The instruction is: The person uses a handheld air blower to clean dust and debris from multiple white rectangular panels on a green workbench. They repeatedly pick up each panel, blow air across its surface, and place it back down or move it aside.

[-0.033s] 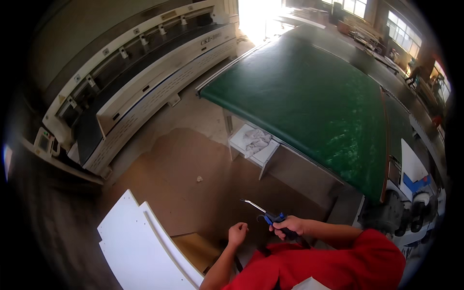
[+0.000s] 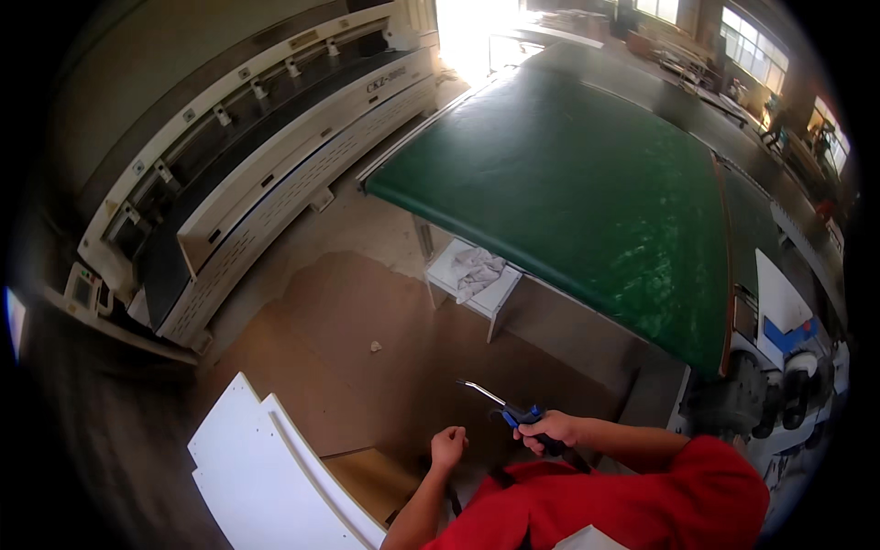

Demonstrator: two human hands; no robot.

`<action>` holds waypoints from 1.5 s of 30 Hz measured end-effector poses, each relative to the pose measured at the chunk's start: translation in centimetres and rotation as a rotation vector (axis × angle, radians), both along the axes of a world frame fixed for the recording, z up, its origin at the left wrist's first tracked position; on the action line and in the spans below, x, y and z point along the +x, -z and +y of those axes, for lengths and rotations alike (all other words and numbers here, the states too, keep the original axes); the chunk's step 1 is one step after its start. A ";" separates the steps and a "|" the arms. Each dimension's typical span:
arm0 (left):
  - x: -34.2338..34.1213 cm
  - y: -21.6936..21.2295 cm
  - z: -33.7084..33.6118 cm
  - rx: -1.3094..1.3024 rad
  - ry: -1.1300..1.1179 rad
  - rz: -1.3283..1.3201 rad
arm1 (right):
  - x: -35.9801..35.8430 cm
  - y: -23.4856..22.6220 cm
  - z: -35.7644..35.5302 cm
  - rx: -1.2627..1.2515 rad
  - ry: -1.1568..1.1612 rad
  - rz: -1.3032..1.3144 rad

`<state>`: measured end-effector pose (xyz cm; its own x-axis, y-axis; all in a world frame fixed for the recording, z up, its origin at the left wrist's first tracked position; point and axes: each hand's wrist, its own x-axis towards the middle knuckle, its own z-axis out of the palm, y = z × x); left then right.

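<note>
My right hand (image 2: 550,429) grips a blue-handled air blow gun (image 2: 516,414) whose thin bent metal nozzle points to the left, over the brown floor board (image 2: 348,339). A dark hose runs back from the gun along my red sleeve. My left hand (image 2: 448,447) hangs just left of it with the fingers curled in and nothing in it. The two hands are a short way apart, low in the picture.
A large green-topped table (image 2: 587,183) fills the upper right. Under its near edge stands a small white stand (image 2: 495,301) with a crumpled cloth (image 2: 475,268). A long cream machine (image 2: 257,156) runs along the left. White panels (image 2: 266,477) lean at the lower left.
</note>
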<state>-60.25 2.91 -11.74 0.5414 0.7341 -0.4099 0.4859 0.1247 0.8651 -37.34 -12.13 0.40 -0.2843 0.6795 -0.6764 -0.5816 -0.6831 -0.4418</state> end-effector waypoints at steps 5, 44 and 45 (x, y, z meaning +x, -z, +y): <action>3.3 4.7 1.6 -0.397 -0.394 -0.021 | 5.3 0.8 -9.4 0.181 -0.069 -0.385; 71.6 -5.6 -13.6 0.439 1.116 -0.267 | 65.1 1.9 -31.7 -0.483 1.112 -0.779; 72.6 -5.6 -14.5 0.495 1.111 -0.279 | 66.1 0.5 -30.0 -0.419 0.973 -0.757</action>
